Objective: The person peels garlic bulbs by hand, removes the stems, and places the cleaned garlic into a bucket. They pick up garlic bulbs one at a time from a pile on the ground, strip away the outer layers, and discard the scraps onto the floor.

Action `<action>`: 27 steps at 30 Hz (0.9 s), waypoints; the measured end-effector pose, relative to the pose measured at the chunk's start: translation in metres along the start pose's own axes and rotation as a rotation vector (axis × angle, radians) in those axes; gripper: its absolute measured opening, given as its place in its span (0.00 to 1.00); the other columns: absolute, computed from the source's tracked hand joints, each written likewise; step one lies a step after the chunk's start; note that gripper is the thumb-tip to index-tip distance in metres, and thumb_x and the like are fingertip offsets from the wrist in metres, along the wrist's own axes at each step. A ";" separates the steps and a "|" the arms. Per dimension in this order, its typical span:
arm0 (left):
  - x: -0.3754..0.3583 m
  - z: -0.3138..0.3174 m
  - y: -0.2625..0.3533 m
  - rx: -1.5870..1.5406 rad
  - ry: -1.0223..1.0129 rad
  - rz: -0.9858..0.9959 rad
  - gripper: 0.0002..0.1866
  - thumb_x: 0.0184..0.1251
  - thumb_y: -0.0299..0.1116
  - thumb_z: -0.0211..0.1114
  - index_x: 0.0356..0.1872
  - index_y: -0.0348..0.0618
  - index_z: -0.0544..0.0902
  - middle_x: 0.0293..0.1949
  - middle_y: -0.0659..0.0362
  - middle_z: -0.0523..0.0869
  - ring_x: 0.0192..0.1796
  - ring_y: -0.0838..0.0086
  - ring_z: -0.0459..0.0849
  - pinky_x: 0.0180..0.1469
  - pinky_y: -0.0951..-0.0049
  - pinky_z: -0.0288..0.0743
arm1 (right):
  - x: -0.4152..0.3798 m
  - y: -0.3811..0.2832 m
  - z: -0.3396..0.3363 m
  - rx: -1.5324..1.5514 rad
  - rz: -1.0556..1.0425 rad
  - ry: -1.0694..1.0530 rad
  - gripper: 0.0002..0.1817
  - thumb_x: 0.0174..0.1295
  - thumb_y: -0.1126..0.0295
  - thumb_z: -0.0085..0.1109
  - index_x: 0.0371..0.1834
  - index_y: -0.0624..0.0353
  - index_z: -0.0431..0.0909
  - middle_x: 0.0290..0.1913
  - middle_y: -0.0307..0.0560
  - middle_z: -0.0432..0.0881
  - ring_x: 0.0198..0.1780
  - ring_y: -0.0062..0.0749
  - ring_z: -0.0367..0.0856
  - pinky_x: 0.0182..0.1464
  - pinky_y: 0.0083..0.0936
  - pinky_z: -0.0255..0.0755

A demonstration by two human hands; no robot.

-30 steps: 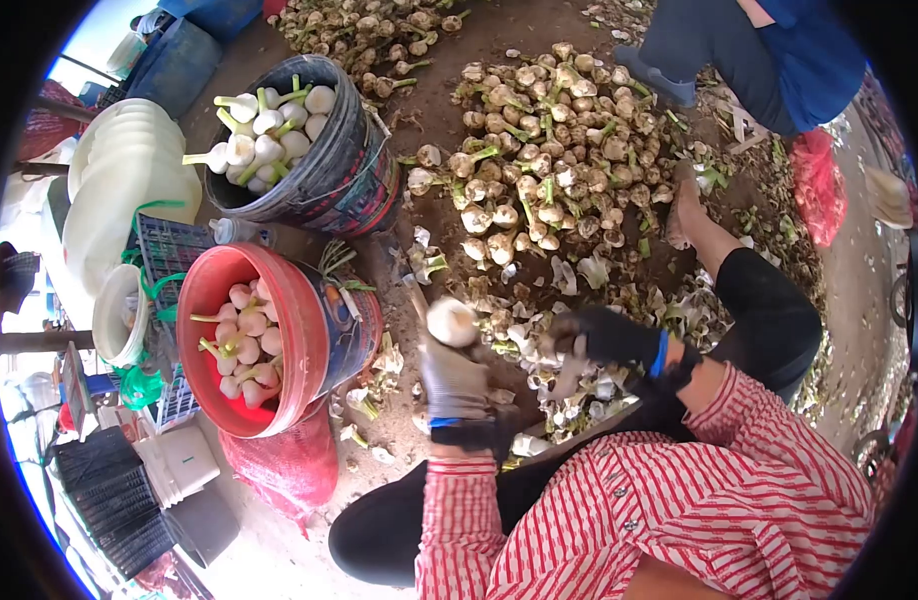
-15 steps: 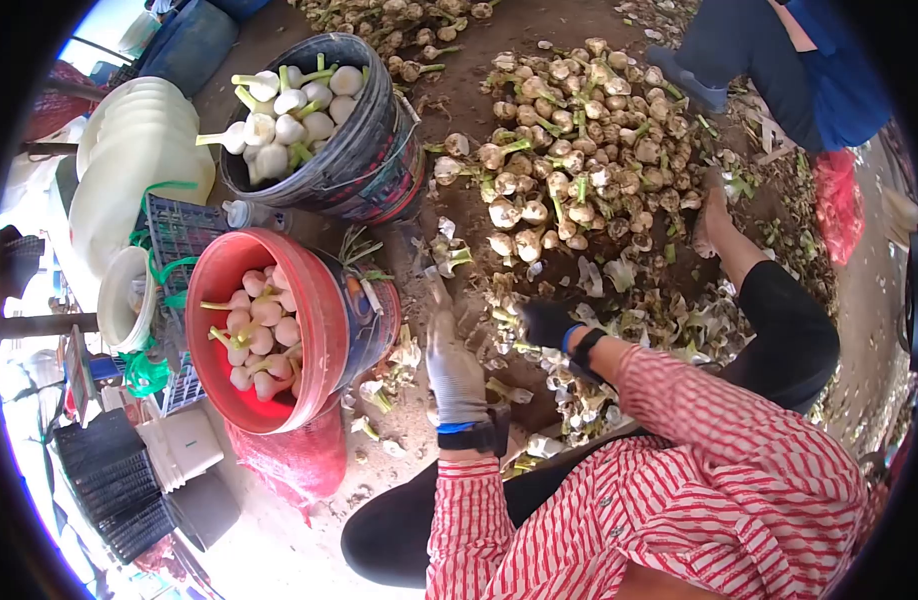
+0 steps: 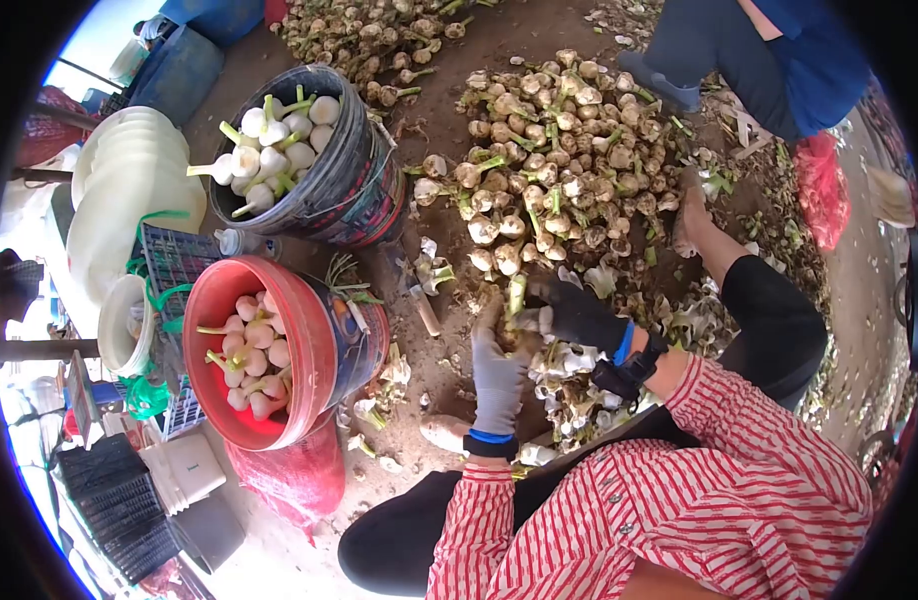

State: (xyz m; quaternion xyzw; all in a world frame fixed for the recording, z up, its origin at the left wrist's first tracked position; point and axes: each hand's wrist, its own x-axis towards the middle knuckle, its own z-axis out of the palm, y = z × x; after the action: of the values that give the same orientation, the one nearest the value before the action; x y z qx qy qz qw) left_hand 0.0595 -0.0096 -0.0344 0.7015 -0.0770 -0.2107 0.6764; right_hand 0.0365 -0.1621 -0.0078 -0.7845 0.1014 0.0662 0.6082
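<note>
My left hand (image 3: 499, 378), in a pale grey glove, is closed around the lower part of a garlic bulb with a short green stem (image 3: 517, 294). My right hand (image 3: 586, 322), in a dark glove, meets it from the right, its fingers closed against the same bulb. The gloves hide most of the bulb. A wooden-handled tool (image 3: 426, 311) lies on the ground left of my hands. Beyond them spreads a pile of unpeeled garlic (image 3: 579, 150). Peeled skins (image 3: 569, 385) lie beneath and beside my right hand.
At left stand a red bucket (image 3: 201, 330) and a dark bucket (image 3: 354, 205), both holding whitish garlic bulbs. A clear bottle (image 3: 247, 243) sits between them. Another person's leg (image 3: 714, 60) is at upper right, near a red bag (image 3: 822, 190). White containers (image 3: 184, 470) stand lower left.
My hands have come together around a stemmed bulb. The left moved right, uncovering the wooden-handled tool; the right now shows its fingers bent inward. The view has shifted slightly.
</note>
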 end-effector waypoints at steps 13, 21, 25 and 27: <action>-0.018 -0.001 0.043 0.440 -0.009 0.155 0.33 0.39 0.20 0.68 0.55 0.38 0.73 0.48 0.55 0.76 0.49 0.72 0.76 0.54 0.76 0.69 | -0.011 -0.011 -0.012 0.025 -0.080 -0.172 0.14 0.61 0.65 0.56 0.45 0.61 0.72 0.34 0.38 0.77 0.34 0.19 0.72 0.37 0.21 0.69; -0.017 -0.004 0.034 0.324 -0.045 0.102 0.32 0.41 0.20 0.69 0.55 0.38 0.73 0.49 0.54 0.76 0.47 0.72 0.78 0.51 0.77 0.73 | -0.002 0.044 -0.004 0.418 -0.105 -0.193 0.13 0.59 0.69 0.54 0.45 0.62 0.73 0.34 0.40 0.78 0.33 0.17 0.71 0.37 0.19 0.69; -0.019 -0.009 0.029 -0.585 -0.101 -0.195 0.37 0.47 0.37 0.71 0.60 0.41 0.66 0.52 0.51 0.74 0.50 0.65 0.77 0.57 0.65 0.71 | 0.001 0.041 -0.007 0.214 -0.141 -0.137 0.10 0.57 0.70 0.56 0.40 0.62 0.75 0.34 0.41 0.77 0.32 0.17 0.72 0.37 0.19 0.69; -0.016 -0.008 0.028 -0.854 -0.140 -0.197 0.42 0.50 0.48 0.67 0.63 0.40 0.60 0.52 0.51 0.74 0.50 0.64 0.77 0.56 0.63 0.72 | -0.001 0.041 -0.002 0.280 -0.081 -0.087 0.10 0.56 0.71 0.57 0.40 0.62 0.75 0.35 0.42 0.77 0.33 0.19 0.73 0.38 0.21 0.69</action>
State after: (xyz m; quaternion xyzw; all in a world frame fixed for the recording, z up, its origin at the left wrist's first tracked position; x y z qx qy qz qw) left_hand 0.0535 0.0019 -0.0036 0.3473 0.0387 -0.3341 0.8754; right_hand 0.0256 -0.1736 -0.0455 -0.6920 0.0515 0.0607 0.7175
